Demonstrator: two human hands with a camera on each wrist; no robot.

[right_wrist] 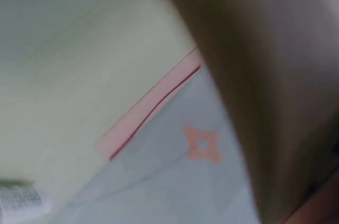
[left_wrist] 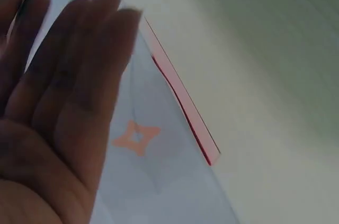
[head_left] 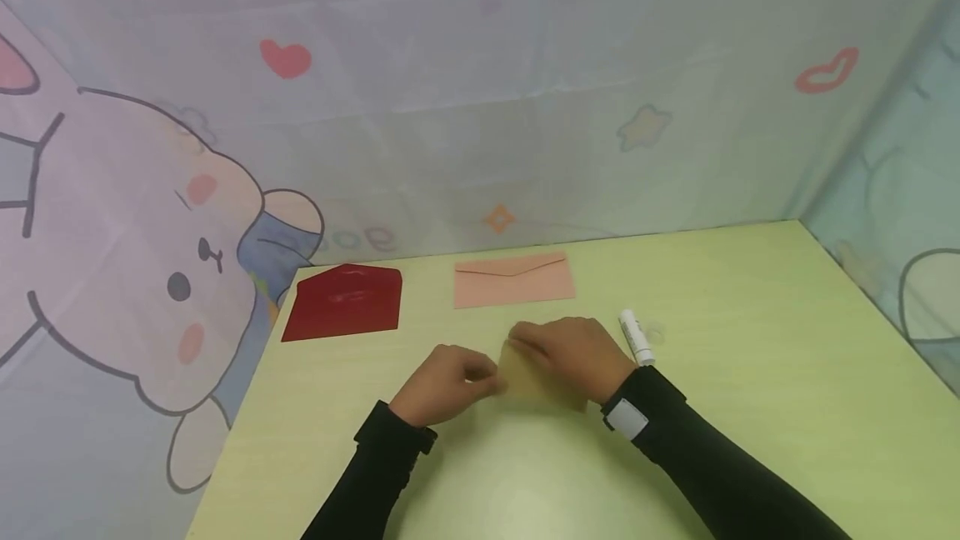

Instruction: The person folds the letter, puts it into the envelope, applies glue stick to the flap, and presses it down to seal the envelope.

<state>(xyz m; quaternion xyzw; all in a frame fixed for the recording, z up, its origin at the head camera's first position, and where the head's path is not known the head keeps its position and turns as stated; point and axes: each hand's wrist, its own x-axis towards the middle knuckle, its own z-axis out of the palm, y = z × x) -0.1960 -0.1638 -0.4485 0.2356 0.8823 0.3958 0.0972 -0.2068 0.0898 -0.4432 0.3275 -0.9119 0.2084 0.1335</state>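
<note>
A tan envelope (head_left: 538,382) is held tilted over the table between both hands, much of it hidden by the right one. My left hand (head_left: 448,386) pinches its left edge between thumb and forefinger. From above, my right hand (head_left: 576,355) grips its upper part, with the fingertips at the upper left corner. The left wrist view shows the left fingers (left_wrist: 100,60) close up, with a sliver of the held piece at the far left. In the right wrist view the right hand (right_wrist: 265,65) is a large blur.
A red envelope (head_left: 345,302) lies at the back left of the pale yellow table (head_left: 750,357), its flap raised. The pink envelope (head_left: 513,283) lies at the back middle. Beside the right wrist is a white glue stick (head_left: 636,337). A printed cloth (head_left: 465,107) hangs behind.
</note>
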